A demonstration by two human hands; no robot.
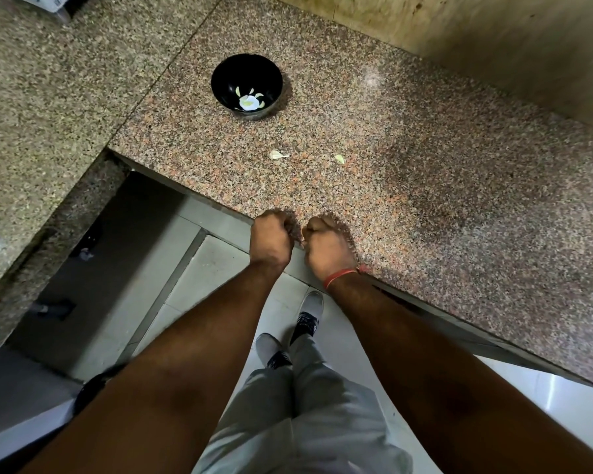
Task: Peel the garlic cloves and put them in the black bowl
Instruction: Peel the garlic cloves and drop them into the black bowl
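1. Now both hands are at the near edge of the counter [425, 186], close together, knuckles up and fingers curled under.
2. The left hand [269, 239] and the right hand [327, 248] almost touch at the fingertips, and something small seems to be pinched between them, but it is hidden by the fingers, so I cannot tell what it is or how firmly it is held.
3. The right wrist wears a red thread band [339, 277].
4. The black bowl [246, 85] stands upright further back on the counter, near its left edge and well apart from the hands.
5. Inside the bowl lie a few pale peeled garlic cloves [250, 100], gathered at the bottom.
6. Between the bowl and the hands, two small pale pieces lie on the bare stone: a whitish garlic piece [278, 155] on the left and a smaller yellowish piece [339, 159] on the right, apart from each other.
7. Whether these two pieces are cloves or only skin is too small to tell.
8. Below the counter edge are the floor tiles [213, 265], the person's grey trousers [308, 405] and shoes [310, 313].
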